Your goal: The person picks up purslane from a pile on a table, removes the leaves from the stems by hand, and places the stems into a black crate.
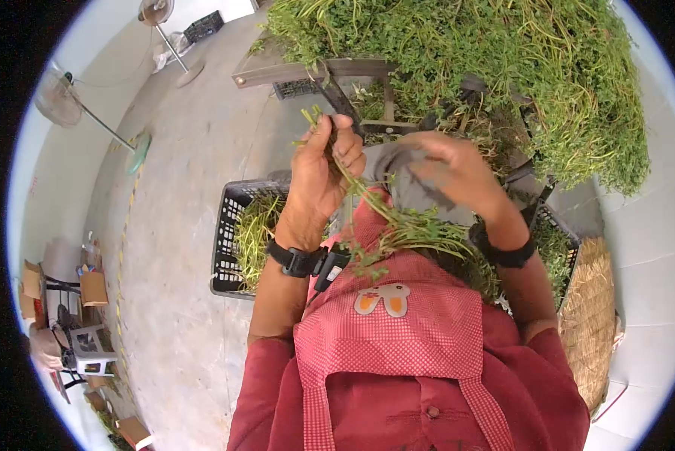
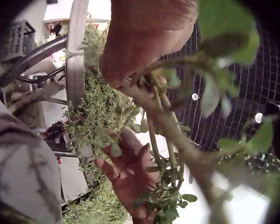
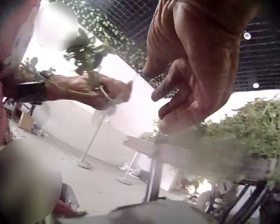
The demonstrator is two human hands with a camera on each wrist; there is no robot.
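In the head view my left hand (image 1: 319,169) grips a small bunch of leafy green stems (image 1: 369,201). Cut ends poke out above the thumb, and the leafy ends droop over the apron. My right hand (image 1: 461,177), blurred, is raised to the right of the bunch, apart from it. The right wrist view shows that right hand (image 3: 200,65) with its fingers loosely bent and nothing between them. Close up in the left wrist view, the stems (image 2: 170,126) run down from the left hand (image 2: 144,39), while the right hand's palm (image 2: 135,179) faces up behind them.
A large heap of leafy greens (image 1: 458,37) covers the wooden-edged table (image 1: 307,71) ahead. A black crate (image 1: 221,248) holding stems stands at left, another crate (image 1: 570,233) with greens at right. A straw mat (image 1: 589,308) lies beside it. Standing fans (image 1: 137,154) are on the left.
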